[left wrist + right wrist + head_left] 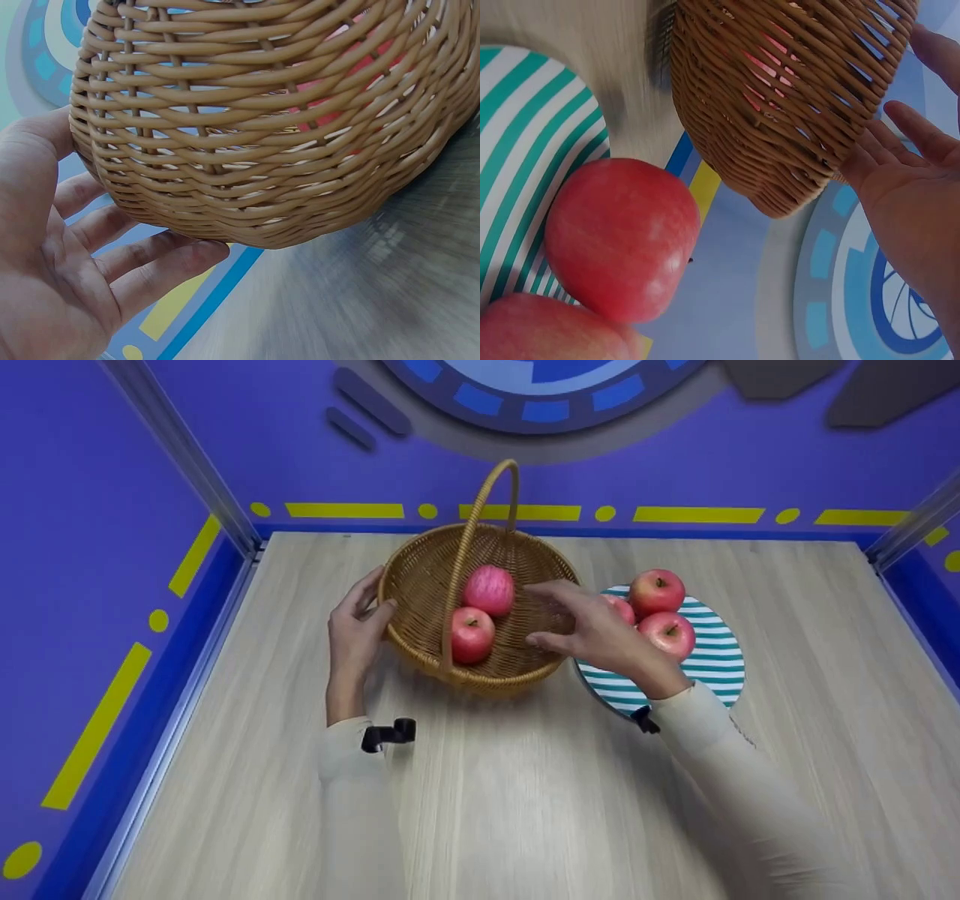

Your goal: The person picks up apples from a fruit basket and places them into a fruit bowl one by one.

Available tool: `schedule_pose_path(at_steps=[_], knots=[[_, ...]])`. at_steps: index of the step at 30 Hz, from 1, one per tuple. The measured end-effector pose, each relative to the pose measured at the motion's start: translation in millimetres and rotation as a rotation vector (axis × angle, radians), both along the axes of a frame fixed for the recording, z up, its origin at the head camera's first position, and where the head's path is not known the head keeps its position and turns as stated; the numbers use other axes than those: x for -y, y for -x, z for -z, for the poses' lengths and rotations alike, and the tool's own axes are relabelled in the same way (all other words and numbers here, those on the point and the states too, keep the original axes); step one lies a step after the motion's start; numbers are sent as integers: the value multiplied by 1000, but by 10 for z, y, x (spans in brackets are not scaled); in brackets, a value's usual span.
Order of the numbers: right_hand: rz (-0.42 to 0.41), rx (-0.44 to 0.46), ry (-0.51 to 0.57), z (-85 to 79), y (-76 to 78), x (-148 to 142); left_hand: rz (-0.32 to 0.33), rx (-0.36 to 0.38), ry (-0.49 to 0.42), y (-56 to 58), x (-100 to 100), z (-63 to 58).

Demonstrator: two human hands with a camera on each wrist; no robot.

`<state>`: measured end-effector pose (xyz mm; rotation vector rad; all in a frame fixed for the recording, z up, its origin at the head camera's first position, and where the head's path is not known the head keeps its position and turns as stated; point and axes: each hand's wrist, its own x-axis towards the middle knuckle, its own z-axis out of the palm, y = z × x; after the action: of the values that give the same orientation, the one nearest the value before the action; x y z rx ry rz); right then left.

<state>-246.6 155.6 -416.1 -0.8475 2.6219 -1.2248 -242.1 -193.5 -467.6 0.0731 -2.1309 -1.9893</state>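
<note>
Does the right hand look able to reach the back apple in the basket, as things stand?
Probably yes: the right hand is over the right side of the basket, nothing shows between it and the back apple, and the handle arches past the apple's left side.

1. A pale wood-grain table (495,810) spans the near and middle scene.
2. The far wall (285,457) is blue-violet, with 4 yellow bars (345,511) and 4 yellow dots (427,511) low along it.
3. A round blue emblem (480,399) sits high on it, cut off by the view; 2 dark slanted strips (373,399) lie to its left, 2 brown angular shapes (784,375) to its right.
4. The left wall (67,547) bears 2 more bars and 2 dots.
5. Metal posts stand at the far left corner (187,450) and far right corner (919,526).
</note>
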Motion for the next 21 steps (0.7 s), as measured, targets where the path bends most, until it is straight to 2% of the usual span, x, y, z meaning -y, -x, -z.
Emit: schedule_pose_path(at_steps=[4, 11, 17, 21], knots=[[-18, -4, 0, 32, 41, 63, -7, 2, 15, 3, 0, -5], [-79, -63, 19, 98, 118, 190, -1, -17, 9, 1, 11, 9], [-67, -73, -7, 128, 148, 289, 6, -18, 4, 2, 1, 12], [-56, -54, 14, 169, 151, 340, -2, -3, -2, -7, -30, -40]])
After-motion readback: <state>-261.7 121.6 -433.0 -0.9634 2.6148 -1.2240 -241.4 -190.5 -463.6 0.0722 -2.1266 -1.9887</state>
